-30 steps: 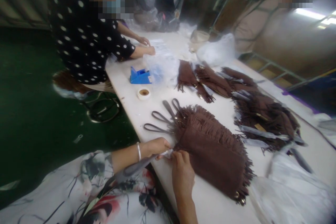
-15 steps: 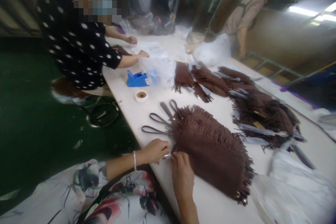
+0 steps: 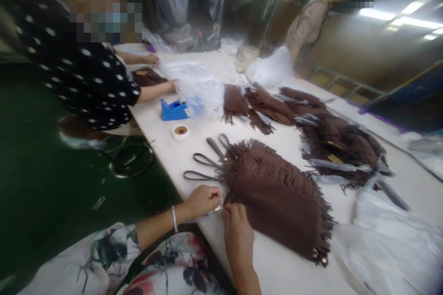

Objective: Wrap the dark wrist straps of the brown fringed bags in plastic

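Note:
A brown fringed pouch (image 3: 277, 203) lies on the white table (image 3: 277, 274) in front of me, one of a small stack. Several dark wrist straps (image 3: 204, 160) fan out from its left end, and metal fittings (image 3: 320, 256) show at its right corner. My left hand (image 3: 203, 201), with a bracelet at its wrist, is closed in a pinch beside the pouch's near left corner. A small shiny piece (image 3: 217, 209) shows at its fingertips, too small to name. My right hand (image 3: 238, 230) has its fingers bent over that corner, gripping the pouch's edge; the fingertips are partly hidden.
A tape roll (image 3: 180, 132) and a blue tape dispenser (image 3: 175, 109) stand near the left table edge. Brown fringed pouches (image 3: 346, 147) are heaped at right, with plastic bags (image 3: 391, 235) nearer. A co-worker in a dotted top (image 3: 86, 73) handles clear plastic (image 3: 187, 70); another person (image 3: 308, 23) is behind.
The view has shifted slightly, so the table's things sit a little further left. The co-worker's hands have drawn back to the left over the plastic. My hands keep nearly the same pose at the pouch.

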`<state>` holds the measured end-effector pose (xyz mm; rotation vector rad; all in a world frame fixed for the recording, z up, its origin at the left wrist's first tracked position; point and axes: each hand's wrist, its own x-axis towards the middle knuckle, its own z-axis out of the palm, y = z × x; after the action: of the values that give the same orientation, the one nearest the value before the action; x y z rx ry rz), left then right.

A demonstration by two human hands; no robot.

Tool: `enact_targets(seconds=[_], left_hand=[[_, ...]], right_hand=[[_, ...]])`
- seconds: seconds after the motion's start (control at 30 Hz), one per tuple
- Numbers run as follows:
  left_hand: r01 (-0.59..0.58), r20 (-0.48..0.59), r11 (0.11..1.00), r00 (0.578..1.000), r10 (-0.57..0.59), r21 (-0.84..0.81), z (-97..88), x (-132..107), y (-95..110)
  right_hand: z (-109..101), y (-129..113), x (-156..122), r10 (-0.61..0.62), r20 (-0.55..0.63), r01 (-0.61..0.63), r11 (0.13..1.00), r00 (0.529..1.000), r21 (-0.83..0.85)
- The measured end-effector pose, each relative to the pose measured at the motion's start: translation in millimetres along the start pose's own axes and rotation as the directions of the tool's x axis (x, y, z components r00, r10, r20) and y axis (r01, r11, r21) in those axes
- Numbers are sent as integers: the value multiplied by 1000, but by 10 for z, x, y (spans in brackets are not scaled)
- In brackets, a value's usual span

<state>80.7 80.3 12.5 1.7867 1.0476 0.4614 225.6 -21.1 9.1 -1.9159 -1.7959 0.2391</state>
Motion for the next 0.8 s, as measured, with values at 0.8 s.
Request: enact_targets(seconds=[0.8], left_hand=[[-79,-124,996,990,74,-37,-14,13,170]], right_hand=[[-151,-27,-7,30,-116,-10,985,993,171]])
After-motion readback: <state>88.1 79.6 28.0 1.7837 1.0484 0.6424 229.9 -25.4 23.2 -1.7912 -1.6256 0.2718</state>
